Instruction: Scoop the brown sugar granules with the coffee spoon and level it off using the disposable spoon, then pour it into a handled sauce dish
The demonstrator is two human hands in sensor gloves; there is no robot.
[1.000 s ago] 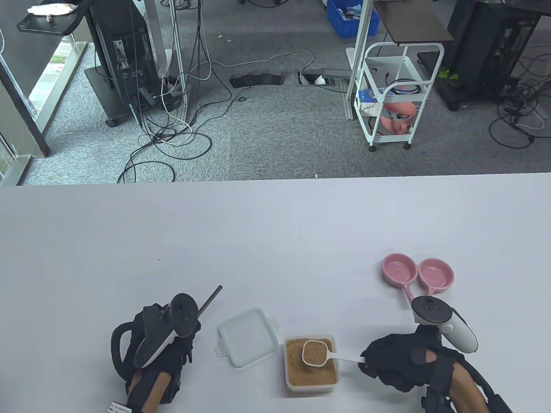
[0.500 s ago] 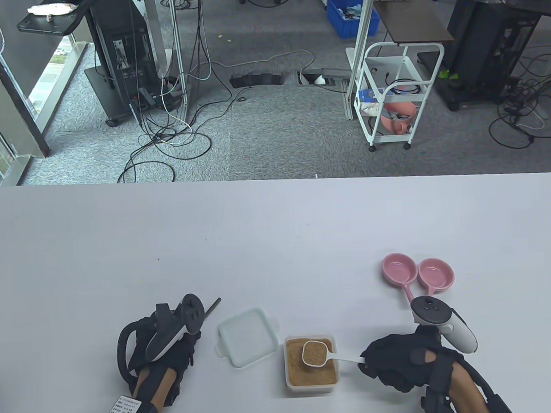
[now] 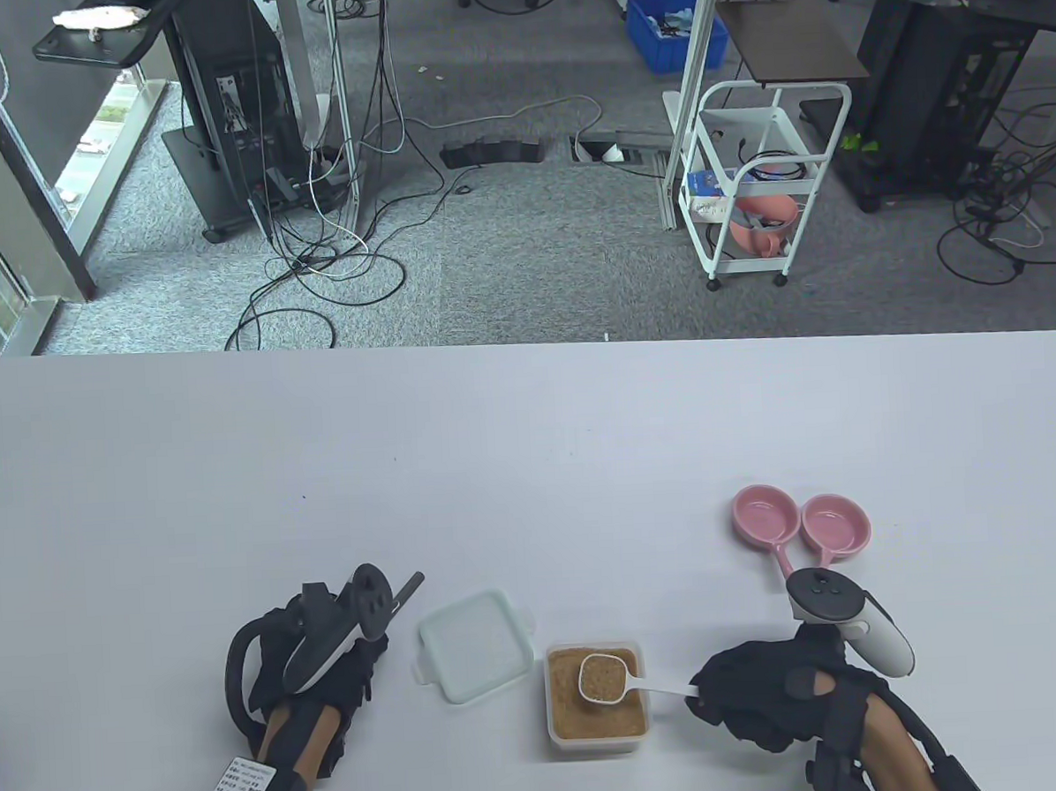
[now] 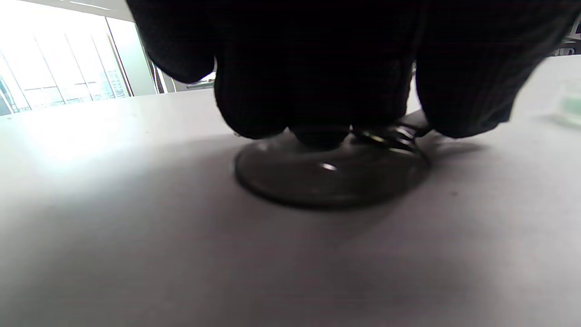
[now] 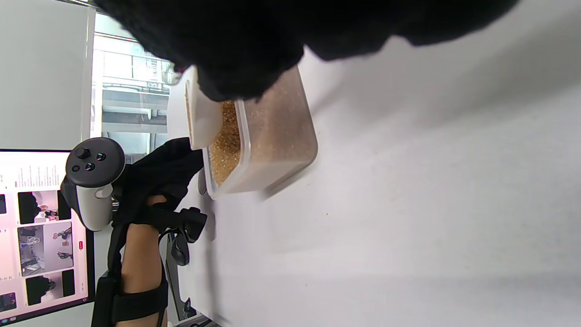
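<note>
Table view: white table [image 3: 530, 431], cabled floor [image 3: 502, 238]

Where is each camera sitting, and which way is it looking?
Table view: up high, looking down at the table; shows the left hand and the right hand holding the coffee spoon.
Left wrist view: low beside the tabletop, under the left hand's fingers, facing the disposable spoon.
Right wrist view: turned sideways, facing the sugar box and left hand.
Shared: table and right wrist views both show the sugar box.
</note>
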